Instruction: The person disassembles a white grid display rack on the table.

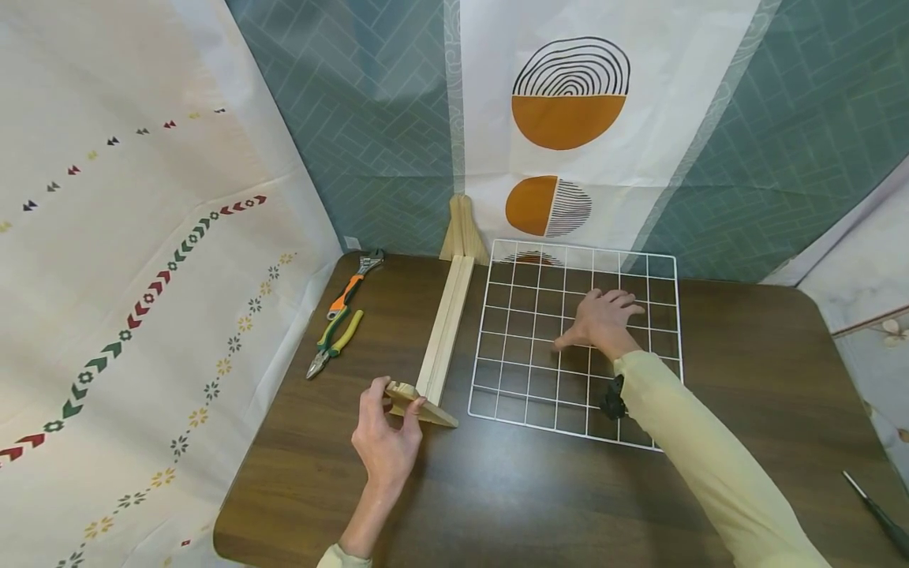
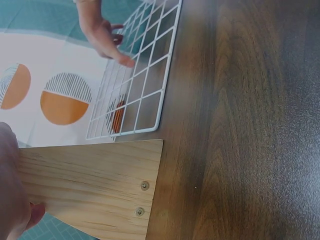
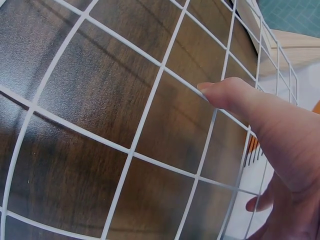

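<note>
My left hand (image 1: 387, 442) grips a pale wooden end piece (image 2: 95, 180) by its upper part, thumb on one side and fingers on the other. Two screw heads show on its face in the left wrist view. A long wooden bar (image 1: 447, 323) runs back from it to a matching end piece (image 1: 463, 229) by the wall. To the right is a white wire grid panel (image 3: 132, 151), lying over the table and seen tilted in the left wrist view. My right hand (image 1: 602, 323) is spread over the grid, its thumb (image 3: 265, 110) touching a wire.
On the left of the brown table (image 1: 483, 497) lie an adjustable wrench (image 1: 348, 293) with an orange handle and green-yellow pliers (image 1: 334, 343). A dark-handled tool (image 1: 880, 517) lies near the right edge. Patterned cloth (image 1: 369, 118) hangs behind the table.
</note>
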`<state>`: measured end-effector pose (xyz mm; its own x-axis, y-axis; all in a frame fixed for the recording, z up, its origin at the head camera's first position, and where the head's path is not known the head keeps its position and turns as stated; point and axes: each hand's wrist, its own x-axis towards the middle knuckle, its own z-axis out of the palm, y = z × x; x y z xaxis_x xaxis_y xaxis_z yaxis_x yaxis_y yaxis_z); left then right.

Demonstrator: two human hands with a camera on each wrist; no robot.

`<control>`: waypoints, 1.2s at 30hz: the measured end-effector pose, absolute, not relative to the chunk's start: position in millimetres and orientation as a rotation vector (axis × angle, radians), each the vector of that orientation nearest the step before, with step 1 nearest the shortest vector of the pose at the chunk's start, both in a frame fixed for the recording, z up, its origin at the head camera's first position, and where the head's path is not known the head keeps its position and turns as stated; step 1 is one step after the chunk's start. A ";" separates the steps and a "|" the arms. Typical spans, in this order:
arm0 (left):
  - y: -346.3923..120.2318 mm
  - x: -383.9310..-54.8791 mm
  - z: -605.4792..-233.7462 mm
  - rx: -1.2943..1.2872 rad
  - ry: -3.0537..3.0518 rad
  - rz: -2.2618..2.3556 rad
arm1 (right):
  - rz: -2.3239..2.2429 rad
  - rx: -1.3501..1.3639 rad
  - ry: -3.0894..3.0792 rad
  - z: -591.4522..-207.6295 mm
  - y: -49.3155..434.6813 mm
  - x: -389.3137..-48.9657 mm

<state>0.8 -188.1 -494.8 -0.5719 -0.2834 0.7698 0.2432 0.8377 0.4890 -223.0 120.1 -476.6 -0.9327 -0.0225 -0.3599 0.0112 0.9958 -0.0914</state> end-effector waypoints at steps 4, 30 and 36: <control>-188.9 0.9 -494.8 0.025 -2.071 -0.703 | -0.125 -0.019 2.758 -477.3 120.2 -223.0; -188.6 0.0 -493.8 0.024 -2.068 -0.701 | -0.129 -0.046 2.686 -488.7 119.9 -221.4; -188.5 0.7 -493.3 0.026 -2.071 -0.702 | -0.129 -0.060 2.676 -490.8 120.8 -220.2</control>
<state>0.7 -188.5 -493.3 -0.5771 -0.2800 0.7671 0.2440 0.8374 0.4892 -220.2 120.8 -490.8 -0.8943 -0.0635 -0.4430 -0.0207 0.9947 -0.1008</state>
